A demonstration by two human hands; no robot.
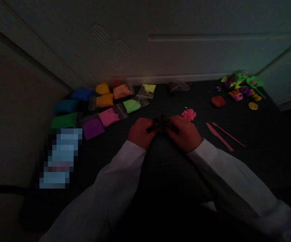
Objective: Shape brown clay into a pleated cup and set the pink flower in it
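Around the edges of my dim view
A ribbed heart [117, 53] marks the pale wall [198, 20]. Left, I see a pixelated screen [65, 148] near a green bag [64, 120] and a purple bag [93, 127]. Far right, I make out a green flower [250, 80], a pink cup [237, 97] and a yellow disc [253, 106].

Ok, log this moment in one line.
left hand: holds dark lobed piece | right hand: holds same piece | pink clump: nearby | pink knife-shaped tool: untouched

2 hands [140, 131] [186, 133] close together, fingers [176, 120] curled, forearms [117, 171] angled inward
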